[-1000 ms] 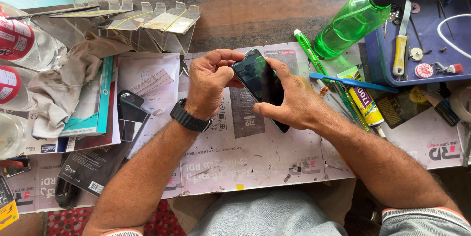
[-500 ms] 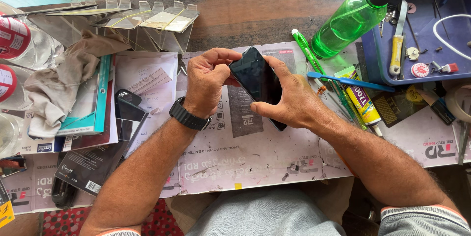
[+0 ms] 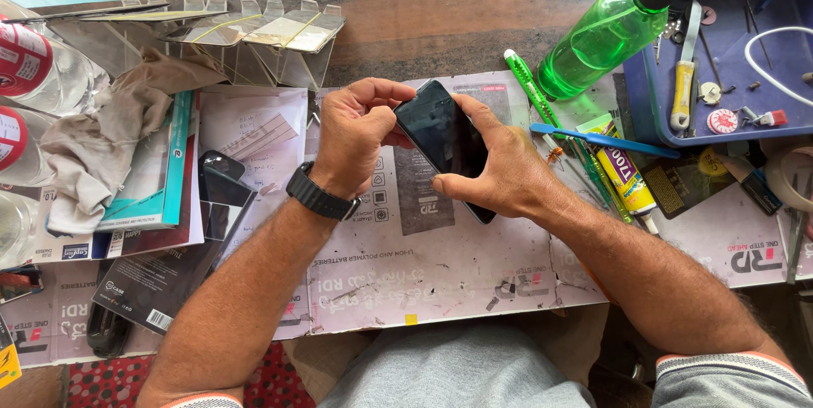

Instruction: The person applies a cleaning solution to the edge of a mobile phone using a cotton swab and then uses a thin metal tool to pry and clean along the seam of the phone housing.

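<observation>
The phone (image 3: 445,141) shows glossy black glass, the spray bottle (image 3: 605,35) clear green plastic, the rag (image 3: 110,145) soft crumpled cloth, the mat (image 3: 440,272) scuffed matt paper, and the tabletop (image 3: 457,27) worn brown wood.

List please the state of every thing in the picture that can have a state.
Phone: screen dark, tilted, held above the bench by both hands.
Left hand: fingertips on the phone's upper left edge.
Right hand: grips the phone's right side.
Green spray bottle: lying tilted against the blue tray, nozzle on.
Cloth: crumpled.
Glue tube: lying flat.
</observation>
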